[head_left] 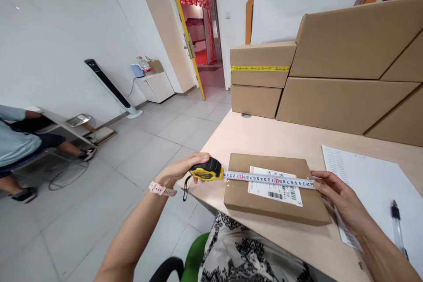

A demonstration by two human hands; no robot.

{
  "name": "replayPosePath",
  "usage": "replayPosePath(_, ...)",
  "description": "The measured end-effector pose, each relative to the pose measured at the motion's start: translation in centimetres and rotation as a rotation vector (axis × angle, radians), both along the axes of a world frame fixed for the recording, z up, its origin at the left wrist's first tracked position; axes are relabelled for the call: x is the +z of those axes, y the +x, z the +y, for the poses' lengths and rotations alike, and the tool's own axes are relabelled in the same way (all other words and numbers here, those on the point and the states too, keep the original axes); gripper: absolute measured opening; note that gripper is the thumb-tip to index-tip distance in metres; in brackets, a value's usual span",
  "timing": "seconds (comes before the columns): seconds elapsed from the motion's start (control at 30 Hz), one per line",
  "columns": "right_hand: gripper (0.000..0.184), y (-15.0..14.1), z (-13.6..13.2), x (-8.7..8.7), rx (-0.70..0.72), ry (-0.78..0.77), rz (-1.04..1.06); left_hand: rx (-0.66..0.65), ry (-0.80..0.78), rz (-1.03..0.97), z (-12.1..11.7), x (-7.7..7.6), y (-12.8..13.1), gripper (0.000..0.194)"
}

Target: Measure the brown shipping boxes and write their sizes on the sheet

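My left hand [185, 168] is wrapped round a black and yellow tape measure [207, 170], just off the left side of a flat cardboard box [239, 202]. The white blade [261, 178] stretches to the right across the top of the box, over a white shipping label [264, 191]. At the box's right edge, my right hand [342, 198] pinches the end of the blade between thumb and fingers. A black wrist strap hangs from the tape measure's case. The box lies flat on the light wooden table [254, 134].
Large cardboard boxes [333, 101] are stacked along the table's back. Paper sheets [373, 180] with a pen [397, 224] lie at the right. A person [20, 141] sits at far left, near a floor scale [101, 134]. A yellow-edged door [190, 39] stands open.
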State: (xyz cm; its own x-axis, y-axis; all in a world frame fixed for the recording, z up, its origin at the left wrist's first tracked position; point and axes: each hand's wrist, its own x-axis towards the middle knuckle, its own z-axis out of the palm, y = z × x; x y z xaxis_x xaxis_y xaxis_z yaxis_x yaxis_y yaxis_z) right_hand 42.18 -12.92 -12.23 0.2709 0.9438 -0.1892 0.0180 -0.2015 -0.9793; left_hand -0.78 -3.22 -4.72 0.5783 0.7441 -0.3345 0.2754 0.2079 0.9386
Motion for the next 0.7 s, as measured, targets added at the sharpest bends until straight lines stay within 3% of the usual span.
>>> replayPosePath(0.7,0.046,-0.3,0.0,0.57,-0.003,0.002,-0.047,0.008,0.004,-0.008,-0.01,-0.06,-0.01,0.045)
